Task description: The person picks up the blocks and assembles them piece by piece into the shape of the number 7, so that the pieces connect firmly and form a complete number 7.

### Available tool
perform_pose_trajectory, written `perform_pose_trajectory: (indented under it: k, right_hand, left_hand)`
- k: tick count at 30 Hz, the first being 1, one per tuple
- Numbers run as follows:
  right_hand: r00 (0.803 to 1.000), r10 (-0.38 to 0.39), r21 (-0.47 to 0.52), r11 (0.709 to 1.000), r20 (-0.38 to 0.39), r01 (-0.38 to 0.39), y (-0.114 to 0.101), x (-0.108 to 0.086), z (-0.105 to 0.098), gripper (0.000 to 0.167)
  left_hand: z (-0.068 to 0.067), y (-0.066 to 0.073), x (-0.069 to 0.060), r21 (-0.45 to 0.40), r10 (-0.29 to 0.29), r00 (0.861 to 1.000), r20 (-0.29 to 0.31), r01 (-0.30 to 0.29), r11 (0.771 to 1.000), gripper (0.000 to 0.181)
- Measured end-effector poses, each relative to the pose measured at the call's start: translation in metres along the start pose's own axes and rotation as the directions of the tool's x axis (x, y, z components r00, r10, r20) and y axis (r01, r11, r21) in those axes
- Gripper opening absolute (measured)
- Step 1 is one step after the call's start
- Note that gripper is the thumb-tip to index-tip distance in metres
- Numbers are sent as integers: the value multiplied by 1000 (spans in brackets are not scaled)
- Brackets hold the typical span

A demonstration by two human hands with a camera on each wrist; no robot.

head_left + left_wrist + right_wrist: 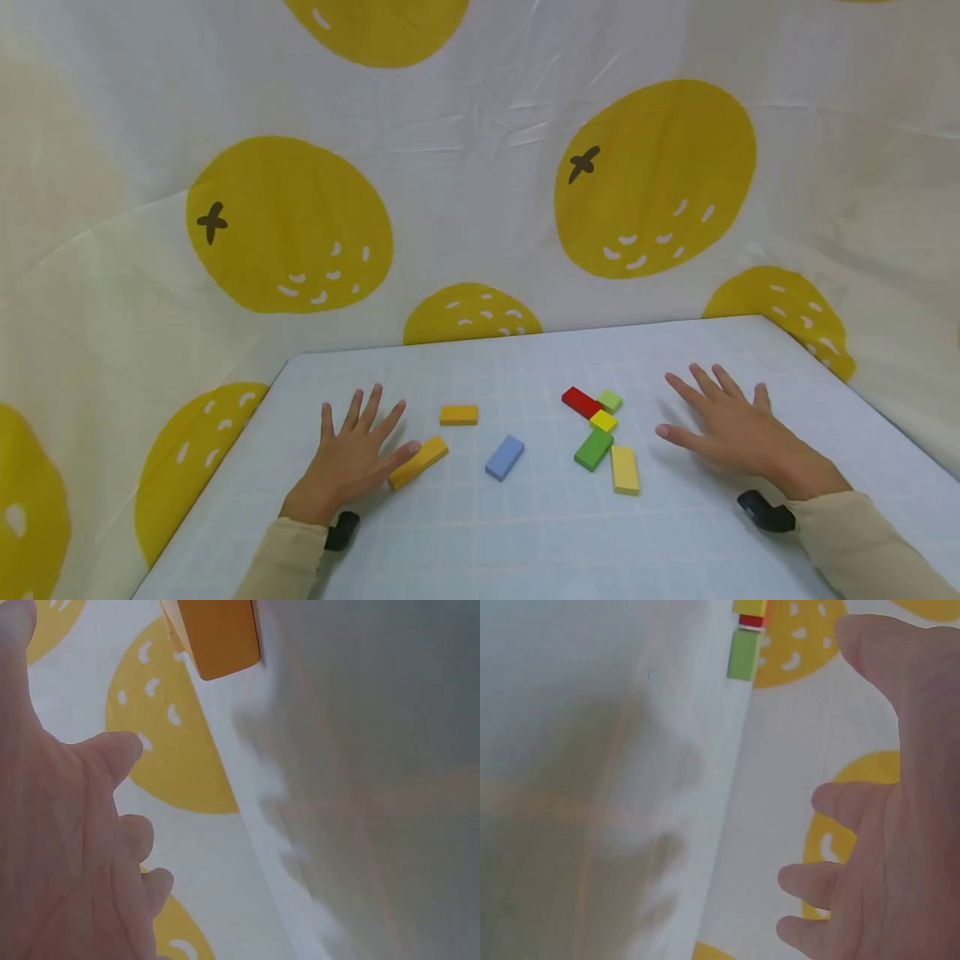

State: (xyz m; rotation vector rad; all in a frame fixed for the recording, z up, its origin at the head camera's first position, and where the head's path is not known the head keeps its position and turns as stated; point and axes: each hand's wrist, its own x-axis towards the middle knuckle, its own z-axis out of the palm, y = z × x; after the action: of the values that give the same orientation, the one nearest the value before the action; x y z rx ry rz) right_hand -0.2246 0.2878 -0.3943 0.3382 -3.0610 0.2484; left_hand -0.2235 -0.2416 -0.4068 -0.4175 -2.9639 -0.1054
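Observation:
In the head view my left hand hovers over the table's left side, fingers spread and holding nothing. Its thumb overlaps the near orange block, which the left wrist view shows as an orange block apart from the palm. Beyond it lies a second orange block, and a blue block sits mid-table. My right hand, also spread, holds nothing. Left of it are a pale yellow block, a green block, a small bright yellow block, a red block and a light green block.
A white checked cloth covers the table. Behind and beside it hangs a white curtain printed with large yellow fruit. Each wrist carries a black device, one at the left wrist and one at the right wrist.

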Motion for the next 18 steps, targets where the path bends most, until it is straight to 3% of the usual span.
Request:
perform_pose_trajectory:
  k: [7,13,18]
  right_hand:
    - [1000,-14,23,1000,9,13,-8,-1,4,98]
    - [999,-35,26,999,6,35,-16,-3,4,98]
    - [998,-57,24,998,-4,57,-22,-3,9,97]
  left_hand:
    - [1,4,-2,5,26,1000,12,-26,1000,82]
    - [-2,9,0,5,83,996,-22,-83,997,78]
    - [-1,13,4,1,89,996,-24,-89,996,78]
